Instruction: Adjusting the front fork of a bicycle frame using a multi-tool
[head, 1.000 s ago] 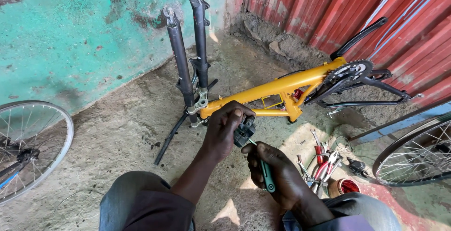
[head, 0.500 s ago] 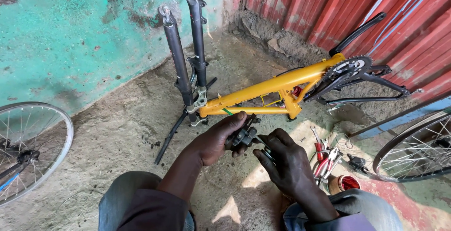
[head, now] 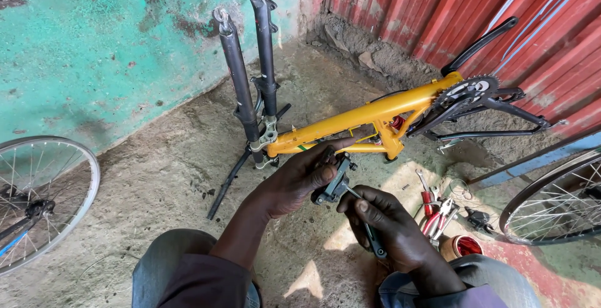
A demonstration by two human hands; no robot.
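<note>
Just below the yellow bike frame point(head: 363, 117) (upside down), the left hand point(head: 294, 179) grips a black brake part point(head: 335, 179); the right hand point(head: 391, 230) clamps a screwdriver point(head: 369, 230) against it.

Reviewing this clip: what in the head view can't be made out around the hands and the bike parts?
- Small black part: left hand covers most of it; kind unclear.
- Tool in the right hand: tip too small; fingers hide the handle.
- Both wheels: cut off by the edges.
- Red-handled tools: too small to tell.
</note>
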